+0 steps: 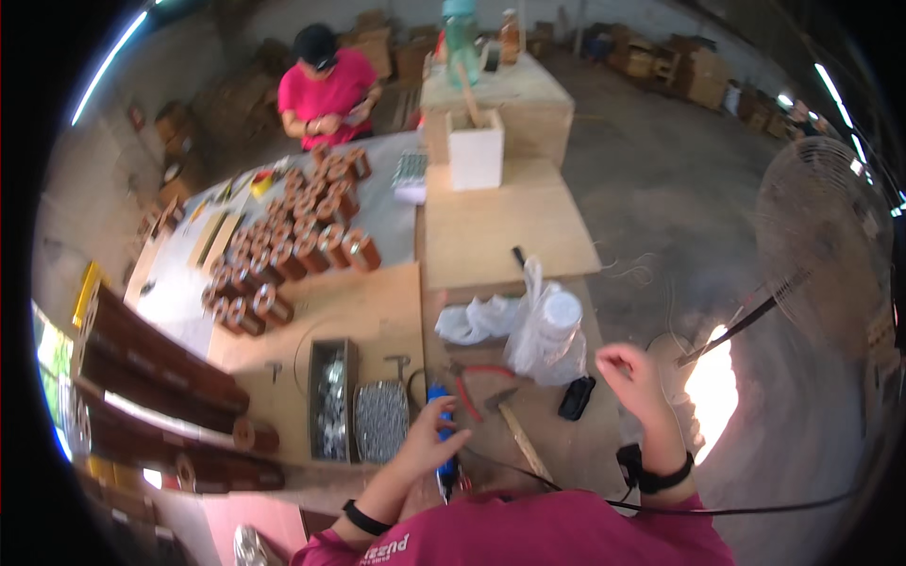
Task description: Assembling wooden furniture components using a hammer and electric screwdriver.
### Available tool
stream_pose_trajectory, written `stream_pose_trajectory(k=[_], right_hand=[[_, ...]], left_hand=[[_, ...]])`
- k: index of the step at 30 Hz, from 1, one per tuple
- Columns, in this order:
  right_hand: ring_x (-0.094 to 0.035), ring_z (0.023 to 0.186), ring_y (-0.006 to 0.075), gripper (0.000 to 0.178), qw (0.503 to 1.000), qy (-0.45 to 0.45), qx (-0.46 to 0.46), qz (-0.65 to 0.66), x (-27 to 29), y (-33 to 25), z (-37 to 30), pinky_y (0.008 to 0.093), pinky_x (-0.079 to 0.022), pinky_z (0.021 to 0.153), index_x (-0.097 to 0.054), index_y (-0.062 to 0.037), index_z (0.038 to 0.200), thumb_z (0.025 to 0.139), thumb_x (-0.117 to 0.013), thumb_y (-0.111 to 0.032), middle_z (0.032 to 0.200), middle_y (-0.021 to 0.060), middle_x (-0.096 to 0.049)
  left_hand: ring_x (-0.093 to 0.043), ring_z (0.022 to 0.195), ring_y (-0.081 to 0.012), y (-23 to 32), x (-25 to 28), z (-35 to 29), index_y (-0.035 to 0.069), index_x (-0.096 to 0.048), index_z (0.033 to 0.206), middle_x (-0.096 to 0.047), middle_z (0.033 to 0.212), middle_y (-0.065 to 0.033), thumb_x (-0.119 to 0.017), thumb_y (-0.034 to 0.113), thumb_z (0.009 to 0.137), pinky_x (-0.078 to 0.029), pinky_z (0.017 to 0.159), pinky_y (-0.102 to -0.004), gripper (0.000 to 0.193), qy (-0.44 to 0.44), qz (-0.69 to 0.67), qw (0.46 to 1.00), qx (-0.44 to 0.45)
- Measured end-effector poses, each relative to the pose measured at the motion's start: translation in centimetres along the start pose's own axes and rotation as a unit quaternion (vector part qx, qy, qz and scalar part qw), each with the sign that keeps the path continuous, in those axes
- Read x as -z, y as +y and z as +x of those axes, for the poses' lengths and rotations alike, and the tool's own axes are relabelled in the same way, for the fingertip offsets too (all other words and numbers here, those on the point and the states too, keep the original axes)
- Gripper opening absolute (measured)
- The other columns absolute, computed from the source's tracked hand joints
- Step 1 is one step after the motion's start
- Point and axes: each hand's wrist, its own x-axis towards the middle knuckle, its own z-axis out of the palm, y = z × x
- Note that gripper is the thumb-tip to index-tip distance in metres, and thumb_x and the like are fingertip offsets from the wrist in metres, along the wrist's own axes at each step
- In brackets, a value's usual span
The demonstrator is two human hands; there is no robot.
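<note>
My left hand [431,437] is over a blue handheld power screwdriver [437,392] at the bench's front edge. Its thumb and fingers are spread apart across the tool, not wrapped round it; whether they touch it I cannot tell. My right hand [632,375] is raised off to the right, beyond the black case [577,397]. Its fingers are loosely bent, with nothing visible in them. Left of my left hand stand a tray of small silvery screws or nails [381,421] and a long box of metal pieces [331,406]. Red-handled pliers [464,394] and a hammer [521,436] lie between my hands.
Many brown hexagonal tubes [307,247] stand on the table; longer brown tubes [160,363] lie at left. A plastic bag with a white-lidded jar [559,316] and a white box [476,156] sit ahead. A co-worker [326,90] stands across. A cable [736,510] crosses in front; a fan [819,222] stands right.
</note>
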Motion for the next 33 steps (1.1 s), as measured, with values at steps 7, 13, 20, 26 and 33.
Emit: stream_pose_trajectory(k=[7,13,20,26,33], right_hand=[[-0.063,0.078,0.0241,0.025,0.864,-0.379,-0.224,-0.244,1.9,9.1,-12.5,0.0325,-0.048,0.07,-0.063,-0.0037,0.093,0.078,-0.059,-0.024,0.085,0.0133,-0.064],[-0.059,0.093,0.0307,0.035,0.699,-0.65,-0.206,-0.217,0.0,19.3,-24.0,0.0377,-0.046,0.078,-0.065,-0.007,0.094,0.076,-0.054,-0.034,0.096,0.0159,-0.063],[-0.059,0.093,0.0308,0.035,0.692,-0.634,-0.217,-0.268,-1.3,21.7,-22.9,0.0379,-0.046,0.078,-0.065,-0.0068,0.094,0.076,-0.053,-0.034,0.096,0.0158,-0.063],[-0.059,0.093,0.031,0.034,0.7,-0.635,-0.178,-0.274,-3.5,20.9,-21.0,0.0381,-0.046,0.078,-0.065,-0.0066,0.093,0.076,-0.052,-0.034,0.096,0.0156,-0.063],[-0.059,0.093,0.0311,0.034,0.714,-0.625,-0.175,-0.263,-7.5,18.4,-22.8,0.0383,-0.046,0.079,-0.065,-0.0064,0.093,0.077,-0.051,-0.033,0.096,0.0155,-0.063]], left_hand=[[-0.058,0.069,-0.0113,-5.6,1.0,-10.0,0.001,-0.051,0.106,-0.059,0.078,-0.0064,-0.063,0.017,0.08,-0.046,0.061,-0.0239,0.033,0.119,0.132,0.975,0.132],[-0.061,0.085,-0.0294,-7.9,-4.1,-15.4,0.005,-0.061,0.096,-0.064,0.088,-0.0165,-0.061,0.037,0.075,-0.048,0.077,-0.0359,0.039,0.041,0.18,0.934,0.306],[-0.06,0.09,-0.0322,-12.3,-9.2,-18.4,0.006,-0.059,0.1,-0.062,0.093,-0.018,-0.057,0.04,0.076,-0.046,0.08,-0.0379,0.043,0.056,0.203,0.927,0.311],[-0.058,0.095,-0.0328,-11.0,-7.0,-19.3,0.004,-0.059,0.101,-0.061,0.097,-0.0202,-0.058,0.037,0.074,-0.045,0.082,-0.0382,0.043,0.103,0.215,0.917,0.321],[-0.06,0.091,-0.0317,-12.3,1.4,-17.4,0.004,-0.059,0.102,-0.063,0.095,-0.0186,-0.059,0.037,0.072,-0.047,0.08,-0.0377,0.045,0.118,0.222,0.906,0.34]])
